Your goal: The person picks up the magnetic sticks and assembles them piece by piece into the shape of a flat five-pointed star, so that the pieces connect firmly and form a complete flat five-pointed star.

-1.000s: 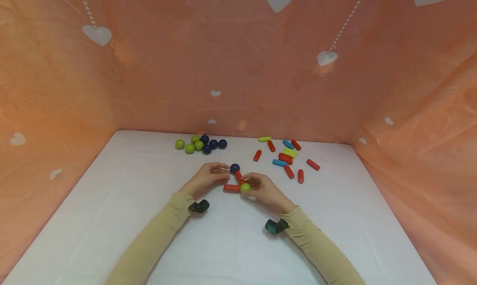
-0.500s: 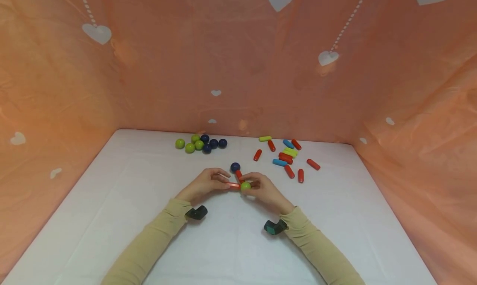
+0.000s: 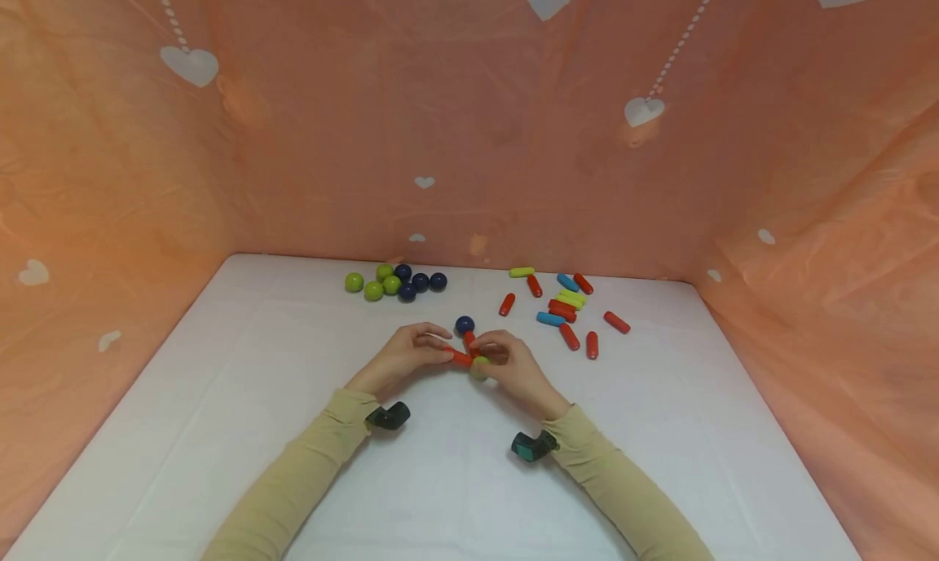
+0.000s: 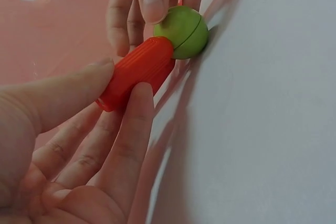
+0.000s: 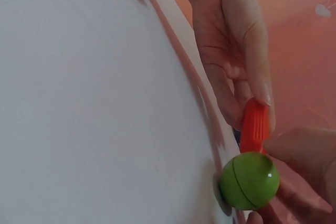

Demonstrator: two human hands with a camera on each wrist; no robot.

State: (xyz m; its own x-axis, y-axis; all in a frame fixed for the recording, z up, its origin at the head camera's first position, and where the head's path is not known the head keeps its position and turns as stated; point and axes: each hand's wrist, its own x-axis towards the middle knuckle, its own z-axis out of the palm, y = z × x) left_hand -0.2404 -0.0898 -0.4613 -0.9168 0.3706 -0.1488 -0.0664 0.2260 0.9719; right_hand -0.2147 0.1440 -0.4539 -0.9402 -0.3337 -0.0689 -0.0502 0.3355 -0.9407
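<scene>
My left hand (image 3: pixel 402 355) pinches a ribbed red rod (image 4: pixel 137 71) between thumb and fingers. The rod's far end meets a glossy green ball (image 5: pixel 249 181) marked by a thin seam. Curled about that ball is my right hand (image 3: pixel 519 375), its thumb covering part of the ball in the head view. A second red rod (image 3: pixel 470 342) runs from near the green ball, between the hands, to a dark blue ball (image 3: pixel 465 324) at its far end. My right fingers hide the near part of this second rod.
Several loose green balls (image 3: pixel 373 290) and dark blue balls (image 3: pixel 421 282) lie together at the back left of the white table (image 3: pixel 440 479). Scattered at the back right are red rods (image 3: pixel 616 322), blue rods (image 3: pixel 550 319) and yellow rods (image 3: pixel 522 272). A peach curtain (image 3: pixel 469 121) surrounds the table.
My left hand has taken hold of the red rod it was beside, and the rod now slants. My right thumb has shifted over the green ball. The dark blue ball has moved slightly away.
</scene>
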